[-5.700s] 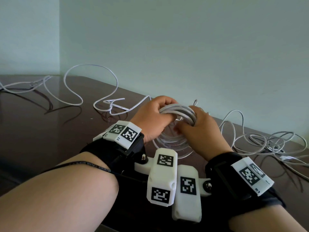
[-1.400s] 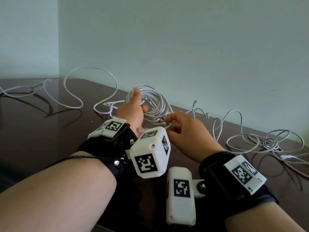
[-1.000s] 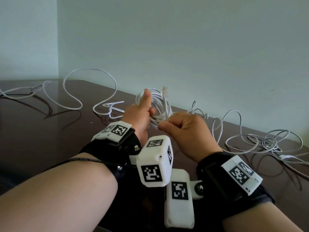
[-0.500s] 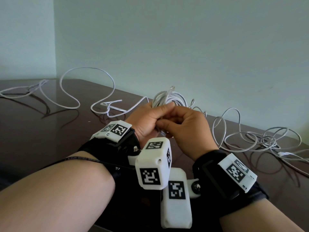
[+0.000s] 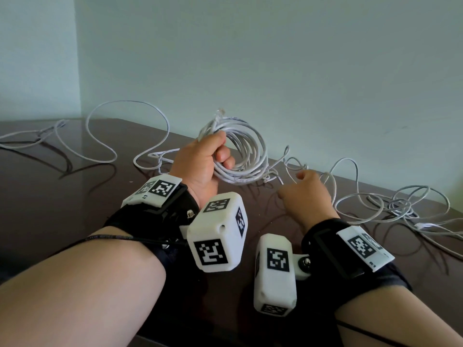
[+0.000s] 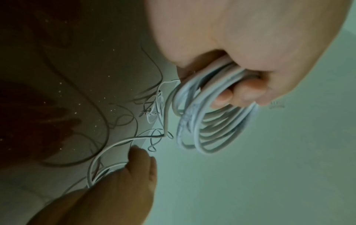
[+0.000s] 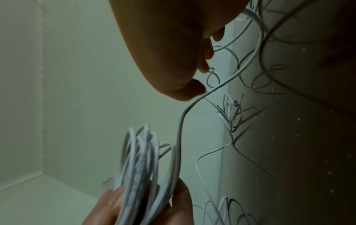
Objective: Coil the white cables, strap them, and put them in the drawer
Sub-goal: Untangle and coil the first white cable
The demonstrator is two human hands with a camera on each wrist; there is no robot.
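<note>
My left hand [image 5: 220,154] grips a coil of white cable [image 5: 250,149] and holds it upright above the dark table [image 5: 62,209]; a plug end sticks up from the top of the coil. The left wrist view shows the curled fingers [image 6: 231,94] wrapped through the coil [image 6: 208,126]. A loose strand [image 7: 181,129] runs from the coil [image 7: 140,167] past the thumb tip of my right hand [image 7: 204,79]. My right hand [image 5: 300,181] hovers low to the right of the coil with loosely curled fingers, not clearly pinching the strand.
More white cable lies in a loose tangle [image 5: 400,206] at the right along the wall. Another cable [image 5: 100,146] loops across the left of the table. A small knot of thin wire [image 7: 233,109] lies by the wall under the coil.
The hands have parted. My left hand has raised the coil up and to the left, while my right hand has let go of it and moved right and down over the loose strand.
</note>
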